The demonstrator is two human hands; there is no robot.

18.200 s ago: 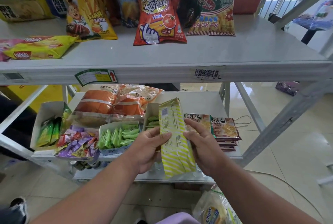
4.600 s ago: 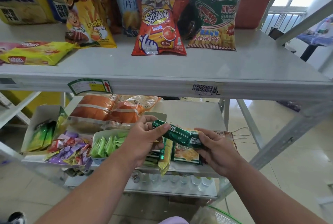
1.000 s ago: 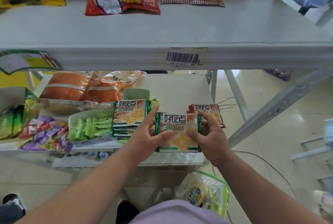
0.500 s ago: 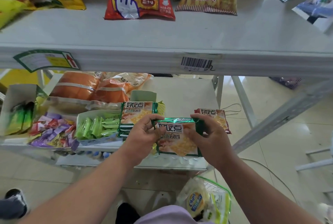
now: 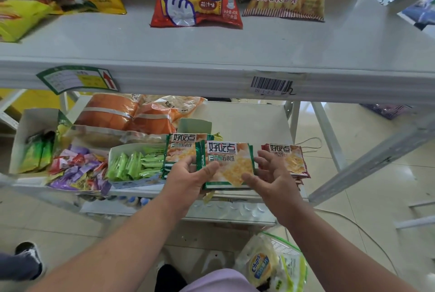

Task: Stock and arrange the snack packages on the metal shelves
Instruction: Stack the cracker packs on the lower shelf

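Lower shelf (image 5: 247,122), left to right: white box of green sachets (image 5: 35,150); heap of purple and red candies (image 5: 77,169); open tray of green sticks (image 5: 136,164); stack of green cracker packs (image 5: 181,150). Left hand (image 5: 188,176) at centre, thumb over front face of green cracker pack (image 5: 228,164), fingers curled behind left edge, holding it face-up just above shelf front. Right hand (image 5: 273,174) beside pack's right edge, fingers spread and relaxed, thumb tip touching lower corner, nothing gripped. Red cracker packs (image 5: 289,157) stacked under right hand.
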